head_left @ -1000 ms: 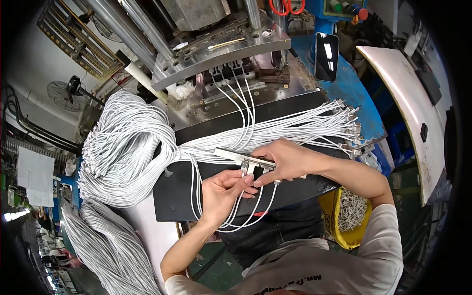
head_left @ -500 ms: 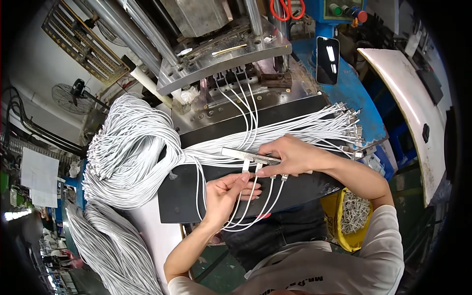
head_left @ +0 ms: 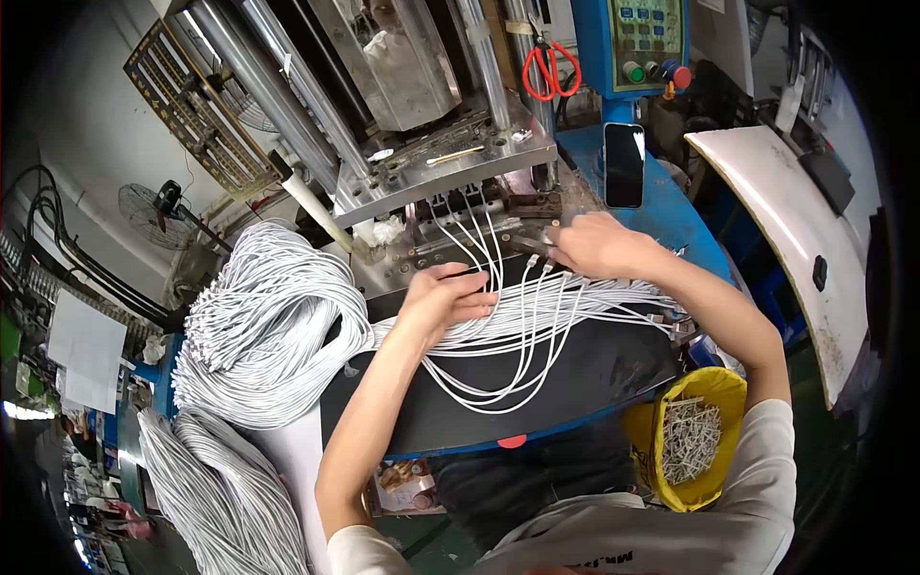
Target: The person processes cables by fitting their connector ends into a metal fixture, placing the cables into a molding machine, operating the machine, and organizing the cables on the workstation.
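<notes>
My right hand (head_left: 606,247) is closed, fingertips pinching a slim metal bar (head_left: 533,240) blurred by motion, just in front of the press. Below the bar, several white cables (head_left: 525,331) with small metal connectors hang in loops over the black work surface. Whether the connectors are seated in it, I cannot tell. My left hand (head_left: 446,302) is open, fingers stretched out beside the white cables (head_left: 487,244) that run up into the press die (head_left: 455,206). Its fingertips overlap those cables; contact is unclear.
A coiled bundle of white cables (head_left: 268,326) lies at the left, another (head_left: 230,498) below it. The steel press plate (head_left: 450,163) overhangs the die. A phone (head_left: 624,165), red-handled scissors (head_left: 551,72) and a control box (head_left: 644,43) are at right. A yellow bag (head_left: 678,494) holds metal-coloured pieces.
My right hand has carried the bar up and away from me, toward the press, with the looped cables trailing. My left hand has left the bar and moved up to the cables at the die.
</notes>
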Tool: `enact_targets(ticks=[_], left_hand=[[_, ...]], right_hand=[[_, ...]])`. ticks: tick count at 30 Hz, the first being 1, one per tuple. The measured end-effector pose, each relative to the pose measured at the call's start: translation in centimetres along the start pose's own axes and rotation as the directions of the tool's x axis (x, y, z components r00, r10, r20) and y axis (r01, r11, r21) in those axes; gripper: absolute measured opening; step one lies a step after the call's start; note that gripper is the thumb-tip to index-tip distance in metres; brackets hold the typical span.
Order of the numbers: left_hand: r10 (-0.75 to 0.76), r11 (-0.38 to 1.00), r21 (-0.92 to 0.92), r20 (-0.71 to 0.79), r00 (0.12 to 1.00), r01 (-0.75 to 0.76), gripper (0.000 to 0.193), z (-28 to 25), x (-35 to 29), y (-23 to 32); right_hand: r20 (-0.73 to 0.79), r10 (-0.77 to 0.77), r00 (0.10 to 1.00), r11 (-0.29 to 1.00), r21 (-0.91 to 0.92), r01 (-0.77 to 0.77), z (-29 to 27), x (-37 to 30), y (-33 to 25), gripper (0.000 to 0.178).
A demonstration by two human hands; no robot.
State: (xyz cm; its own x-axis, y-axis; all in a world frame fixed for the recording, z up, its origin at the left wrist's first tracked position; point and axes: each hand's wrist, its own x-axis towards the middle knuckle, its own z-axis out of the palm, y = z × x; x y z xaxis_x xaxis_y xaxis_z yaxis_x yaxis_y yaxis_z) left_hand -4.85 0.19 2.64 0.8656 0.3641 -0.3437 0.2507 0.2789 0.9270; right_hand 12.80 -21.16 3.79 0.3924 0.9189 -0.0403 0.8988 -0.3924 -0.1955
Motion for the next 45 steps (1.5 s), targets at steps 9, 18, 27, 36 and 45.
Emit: enact_targets(ticks=[9, 18, 27, 36, 45], left_hand=[[-0.016, 0.990, -0.134, 0.230, 0.973, 0.048, 0.029, -3.3, 4.1, -3.1], [0.158, 0.987, 0.022, 0.056, 0.986, -0.159, 0.032, -1.8, 2.9, -3.2], [0.351, 0.932, 0.077, 0.042, 0.936, -0.353, 0.029, -0.8, 0.5, -0.6], [0.431, 0.812, 0.491, -0.140, 0.891, -0.316, 0.021, -3.7, -12.2, -0.7], [0.612, 0.782, 0.501, -0.730, 0.304, -0.372, 0.044, -23.0, -8.4, 0.7]], right_hand=[[-0.286, 0.014, 0.958, 0.996, 0.084, 0.011, 0.1, 6.9, 2.2, 0.031], [-0.527, 0.471, 0.707, 0.851, 0.484, -0.206, 9.2, 24.9, 7.6, 0.051], [-0.645, 0.734, 0.214, 0.462, 0.705, 0.537, 7.5, 24.8, 9.2, 0.055], [-0.436, 0.297, 0.850, 0.806, 0.591, 0.022, 6.0, 10.9, -1.2, 0.029], [-0.501, -0.129, 0.856, 0.965, 0.134, 0.224, 5.4, 8.3, -1.0, 0.022]])
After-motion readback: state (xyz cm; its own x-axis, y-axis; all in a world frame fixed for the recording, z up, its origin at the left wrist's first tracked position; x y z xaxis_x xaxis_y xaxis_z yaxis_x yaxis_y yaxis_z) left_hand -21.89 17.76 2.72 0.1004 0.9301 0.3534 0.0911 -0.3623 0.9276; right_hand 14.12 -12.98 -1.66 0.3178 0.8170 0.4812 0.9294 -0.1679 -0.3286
